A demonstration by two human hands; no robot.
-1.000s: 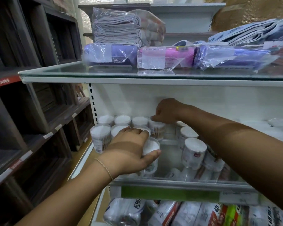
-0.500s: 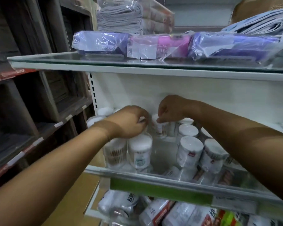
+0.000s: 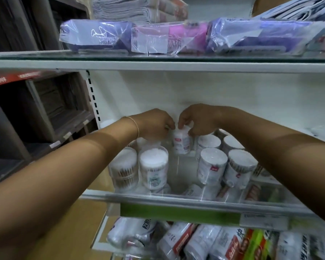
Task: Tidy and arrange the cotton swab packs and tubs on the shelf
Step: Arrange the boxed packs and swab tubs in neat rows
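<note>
Sorting is judged partly complete on the glass shelf (image 3: 176, 200) across the middle of the frame. At centre left, a tub of wooden-stick swabs (image 3: 123, 169) and a white-topped tub (image 3: 153, 166) stand upright and touching at the front. Bare glass separates them from the right-hand tubs (image 3: 212, 166), which stand close together in rows at centre right.

Just above centre, the left hand (image 3: 154, 124) is held with fingers curled and their tips at the left top edge of a small tub (image 3: 181, 142) at the back of the shelf. Contact is not clear, so whether this hand has hold of it cannot be told. The right hand (image 3: 197, 119) pinches the top of the same small tub between thumb and fingertips. Whether the base rests on the glass cannot be told.

Remaining work, as judged:
- seat the small tub in a row
- close the central gap
- straighten the lower packs (image 3: 176, 241), which lie flat and jumbled along the bottom of the frame

The shelf is clear glass with a metal front rail and a green label strip (image 3: 176, 212) beneath it. Dark wooden shelving (image 3: 36, 109) fills the left of the frame. A white back panel (image 3: 214, 91) stands behind the tubs. The upper shelf (image 3: 158, 62) carries purple and pink wrapped packs (image 3: 98, 36) across the top of the frame
</note>
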